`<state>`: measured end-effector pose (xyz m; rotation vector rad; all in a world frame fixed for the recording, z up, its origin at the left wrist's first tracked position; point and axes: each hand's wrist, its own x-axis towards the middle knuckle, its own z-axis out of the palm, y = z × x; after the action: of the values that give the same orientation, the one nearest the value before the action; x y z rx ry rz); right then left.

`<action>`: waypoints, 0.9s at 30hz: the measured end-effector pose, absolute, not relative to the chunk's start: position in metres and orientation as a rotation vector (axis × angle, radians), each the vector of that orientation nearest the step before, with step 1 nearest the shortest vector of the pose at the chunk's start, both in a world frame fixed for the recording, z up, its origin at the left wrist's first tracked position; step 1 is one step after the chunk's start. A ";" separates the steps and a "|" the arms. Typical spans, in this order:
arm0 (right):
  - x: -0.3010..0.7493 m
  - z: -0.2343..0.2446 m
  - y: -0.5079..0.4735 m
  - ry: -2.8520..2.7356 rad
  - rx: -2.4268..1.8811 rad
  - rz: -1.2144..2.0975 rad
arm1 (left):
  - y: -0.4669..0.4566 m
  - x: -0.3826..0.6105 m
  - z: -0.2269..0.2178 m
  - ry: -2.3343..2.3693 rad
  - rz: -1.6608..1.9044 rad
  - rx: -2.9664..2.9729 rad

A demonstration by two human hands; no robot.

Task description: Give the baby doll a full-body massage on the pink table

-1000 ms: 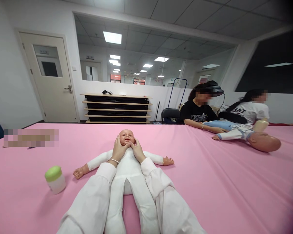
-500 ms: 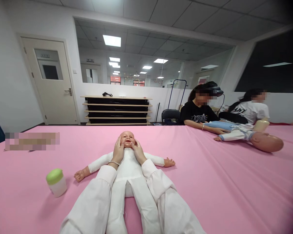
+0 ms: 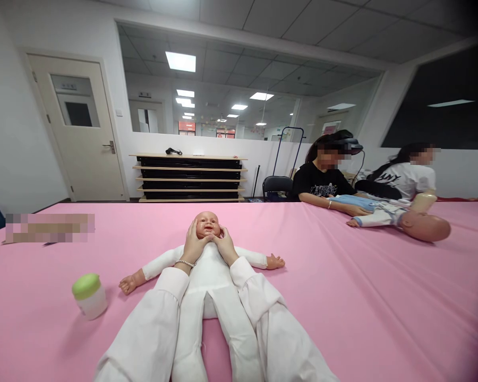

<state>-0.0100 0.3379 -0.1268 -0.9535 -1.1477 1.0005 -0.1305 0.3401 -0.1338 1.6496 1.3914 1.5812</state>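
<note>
A baby doll (image 3: 209,276) in a white suit lies on its back on the pink table (image 3: 342,297), arms spread, head away from me. My left hand (image 3: 193,245) cups the left side of the doll's head (image 3: 206,223), fingers up along the cheek. My right hand (image 3: 224,245) presses its fingers against the doll's other cheek and chin. Both hands rest on the face and grip nothing else. I wear white sleeves and a bead bracelet on the left wrist.
A small white jar with a green lid (image 3: 88,295) stands at the front left. At the far right two people sit with another doll (image 3: 406,222) and a bottle (image 3: 423,201). A low shelf (image 3: 190,178) and a door (image 3: 79,130) are behind.
My fingers have slid a little down the doll's cheeks toward the chin. The doll and jar stay put; the view has shifted slightly.
</note>
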 end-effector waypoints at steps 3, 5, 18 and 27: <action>-0.010 -0.126 0.337 -1.121 -0.946 1.008 | 0.343 -0.132 -0.137 1.348 1.607 1.661; -0.009 -0.126 0.338 -1.117 -0.938 1.017 | 0.346 -0.133 -0.140 1.318 1.637 1.644; -0.009 -0.132 0.346 -1.126 -0.901 1.008 | 0.355 -0.137 -0.144 1.207 1.657 1.506; -0.010 -0.135 0.345 -1.164 -0.920 1.025 | 0.353 -0.134 -0.149 1.239 1.671 1.569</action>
<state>-0.0101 0.3447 -0.1353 -0.9197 -1.1639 1.0253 -0.1344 0.3534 -0.1486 1.5691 1.2389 1.6714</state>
